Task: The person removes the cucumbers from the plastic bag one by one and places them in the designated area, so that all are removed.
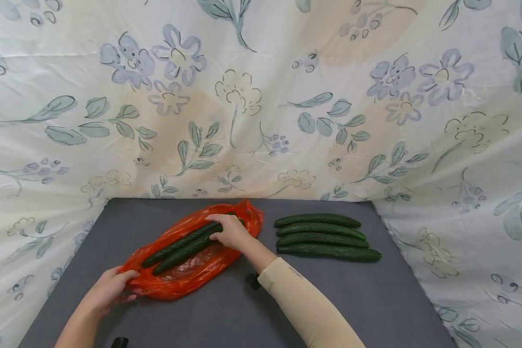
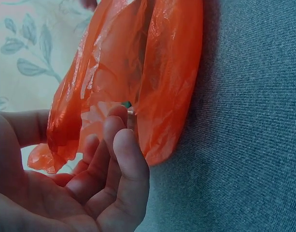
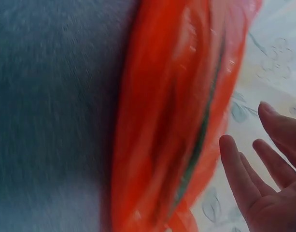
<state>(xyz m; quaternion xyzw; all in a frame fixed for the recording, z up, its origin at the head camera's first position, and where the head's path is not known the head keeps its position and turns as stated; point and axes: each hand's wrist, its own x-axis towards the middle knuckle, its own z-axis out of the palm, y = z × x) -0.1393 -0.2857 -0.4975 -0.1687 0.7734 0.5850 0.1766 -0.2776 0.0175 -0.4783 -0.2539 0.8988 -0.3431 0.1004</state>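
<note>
An orange plastic bag (image 1: 174, 289) lies slanted on the left of the table with its mouth spread wide. Inside it, side by side, are two dark green cucumbers (image 1: 180, 258). My left hand (image 1: 108, 290) pinches the bag's near left edge; in the left wrist view the orange film (image 2: 172, 87) runs between thumb and curled fingers. Over the far end of the cucumbers is my right hand (image 1: 231, 233). The right wrist view shows its fingers (image 3: 239, 181) extended and spread beside the bag, with nothing between them. A green strip of cucumber (image 3: 198, 145) shows there through the bag's folds.
To the right of the bag, several more cucumbers (image 1: 322, 239) lie in a row on the dark grey table (image 1: 330, 299). A floral cloth (image 1: 261, 121) hangs behind the table and along both sides.
</note>
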